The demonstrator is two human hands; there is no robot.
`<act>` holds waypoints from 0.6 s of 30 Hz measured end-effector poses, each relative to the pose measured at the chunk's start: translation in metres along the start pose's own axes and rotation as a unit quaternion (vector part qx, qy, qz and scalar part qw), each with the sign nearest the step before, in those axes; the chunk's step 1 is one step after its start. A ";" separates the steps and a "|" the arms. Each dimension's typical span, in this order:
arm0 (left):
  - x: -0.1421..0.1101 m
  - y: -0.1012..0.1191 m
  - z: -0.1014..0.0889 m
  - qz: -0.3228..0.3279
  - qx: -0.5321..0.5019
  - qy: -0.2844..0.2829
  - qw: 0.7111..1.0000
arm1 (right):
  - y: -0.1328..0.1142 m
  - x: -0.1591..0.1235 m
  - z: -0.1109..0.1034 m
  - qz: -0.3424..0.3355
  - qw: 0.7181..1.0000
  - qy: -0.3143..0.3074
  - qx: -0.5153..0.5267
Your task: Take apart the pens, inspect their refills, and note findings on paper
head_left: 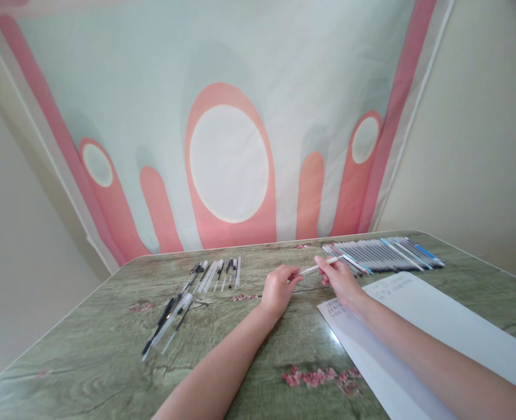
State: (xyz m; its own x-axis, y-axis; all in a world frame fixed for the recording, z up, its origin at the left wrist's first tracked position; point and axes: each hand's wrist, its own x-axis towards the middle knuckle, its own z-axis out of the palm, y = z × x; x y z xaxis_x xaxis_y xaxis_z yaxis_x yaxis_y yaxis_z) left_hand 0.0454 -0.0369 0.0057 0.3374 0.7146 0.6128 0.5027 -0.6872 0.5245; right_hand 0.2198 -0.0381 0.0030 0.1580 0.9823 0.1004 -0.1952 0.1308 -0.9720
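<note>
Pinching a slim white pen (309,270) with left hand (279,289) and right hand (340,281), angled lengthwise from near left to far right.

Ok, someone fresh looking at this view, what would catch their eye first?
Probably the big pink and pale green backdrop beyond the table, with its large white oval at the centre. Next, the left hand and right hand, meeting over mid-table on a slim white pen-like piece. Then the long, tidy row of pens at the far right, beside white paper.
</note>
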 end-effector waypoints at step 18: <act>0.003 0.000 -0.001 -0.040 -0.015 0.011 0.999 | -0.005 0.002 0.001 0.003 0.990 -0.056 0.128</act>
State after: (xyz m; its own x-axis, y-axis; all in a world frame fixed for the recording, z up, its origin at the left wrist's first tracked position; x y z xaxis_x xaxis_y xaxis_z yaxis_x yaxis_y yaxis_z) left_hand 0.0458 -0.0347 0.0078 0.2792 0.7643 0.5813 0.5038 -0.6319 0.5889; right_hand 0.2202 -0.0369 0.0077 0.0501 0.9901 0.1309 -0.4369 0.1396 -0.8886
